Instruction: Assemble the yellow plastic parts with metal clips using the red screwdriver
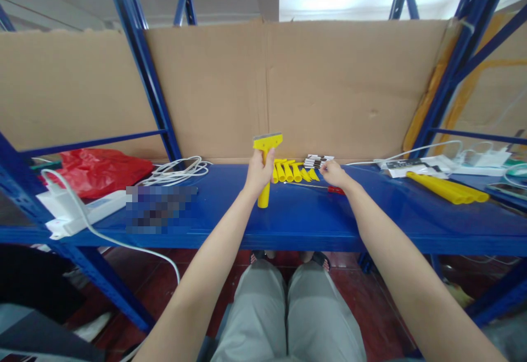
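Observation:
My left hand (259, 172) is wrapped round the handle of a yellow scraper (267, 142), held upright with its wide head on top. My right hand (334, 174) has its fingers pinched together at the edge of a stack of small black-and-white packs (316, 161); what lies between the fingertips is hidden. Under that hand is a screwdriver with a red handle (336, 190), its thin shaft pointing left. Several yellow scraper handles (289, 171) lie in a row between my hands, beside small yellow wedge-shaped pieces (308, 175).
A blue metal shelf (222, 219) carries everything, with cardboard (329, 87) behind. To the left are a red plastic bag (102, 170), coiled white cable (181, 171) and a power strip (94, 211). Yellow tubes (447, 187) and white packets (415, 168) lie to the right.

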The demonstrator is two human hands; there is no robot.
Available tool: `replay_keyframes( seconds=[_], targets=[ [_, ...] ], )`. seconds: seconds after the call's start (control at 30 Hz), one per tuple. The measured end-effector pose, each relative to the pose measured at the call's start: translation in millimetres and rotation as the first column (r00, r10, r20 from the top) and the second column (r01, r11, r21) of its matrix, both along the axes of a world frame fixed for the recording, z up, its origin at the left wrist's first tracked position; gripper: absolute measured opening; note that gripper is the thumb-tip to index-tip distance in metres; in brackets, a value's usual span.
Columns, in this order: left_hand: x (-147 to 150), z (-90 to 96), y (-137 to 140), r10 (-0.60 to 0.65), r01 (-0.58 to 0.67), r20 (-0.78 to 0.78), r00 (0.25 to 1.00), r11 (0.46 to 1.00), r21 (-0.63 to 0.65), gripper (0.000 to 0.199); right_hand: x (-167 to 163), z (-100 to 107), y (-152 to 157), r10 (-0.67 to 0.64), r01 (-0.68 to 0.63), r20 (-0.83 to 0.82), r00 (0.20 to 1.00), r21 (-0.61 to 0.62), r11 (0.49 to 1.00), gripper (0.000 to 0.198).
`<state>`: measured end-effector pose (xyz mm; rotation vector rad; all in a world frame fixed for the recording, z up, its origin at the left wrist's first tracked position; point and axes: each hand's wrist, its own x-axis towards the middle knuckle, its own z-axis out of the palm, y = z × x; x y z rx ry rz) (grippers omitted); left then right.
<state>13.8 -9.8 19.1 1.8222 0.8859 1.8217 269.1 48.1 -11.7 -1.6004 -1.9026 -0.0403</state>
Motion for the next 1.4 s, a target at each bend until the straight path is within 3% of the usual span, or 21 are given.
replay_keyframes(
  seconds=[0.1,0.2,0.33,0.47,0.63,0.83,1.07,1.23,1.4],
  targets=[
    [4.4,4.1,-5.1,-0.149,0.177,0.151,0.977,0.966,-0.190,0.009,-4.7,2.6,-3.0,-0.007,0.011,-0.093,0.996,0.043,0.999,0.010],
    [8.5,5.2,-8.4,-0.194,0.261,0.213,0.958,0.896,-0.359,0.013,-11.2,6.7,-7.8,0.084,-0.077,-0.173,0.981,0.043,0.996,0.011],
    [14.2,-0.2,-10.9,-0.128,0.167,0.109,0.986,0.807,-0.567,0.014,-23.8,8.7,-16.6,0.274,-0.283,-0.201,0.941,-0.018,0.959,0.011],
    [17.3,-5.5,-13.3,-0.169,0.087,-0.063,0.984,0.751,-0.654,0.009,-39.5,7.4,-26.2,0.367,-0.385,-0.212,0.906,-0.053,0.921,0.009],
    [17.1,-8.7,-13.4,-0.248,0.019,-0.230,0.941,0.718,-0.696,0.015,-54.6,6.0,-35.0,0.437,-0.471,-0.279,0.855,-0.069,0.879,0.009],
    [16.8,-10.8,-12.1,-0.305,0.064,-0.239,0.922,0.729,-0.682,0.014,-59.9,4.1,-35.1,0.471,-0.511,-0.259,0.843,-0.111,0.853,0.009],
    [19.1,-10.5,-12.7,-0.312,0.085,-0.213,0.926,0.720,-0.688,0.013,-61.3,-1.8,-28.8,0.466,-0.480,-0.154,0.871,-0.070,0.874,0.012],
    [18.6,-12.4,-10.9,-0.308,0.113,-0.175,0.935,0.727,-0.677,0.013,-63.6,-4.6,-28.0,0.407,-0.424,-0.206,0.890,-0.047,0.904,0.008],
    [18.6,-12.3,-10.3,-0.292,0.119,-0.160,0.943,0.743,-0.658,0.016,-66.8,-1.9,-29.8,0.407,-0.436,-0.241,0.881,-0.082,0.896,0.012]
  ],
)
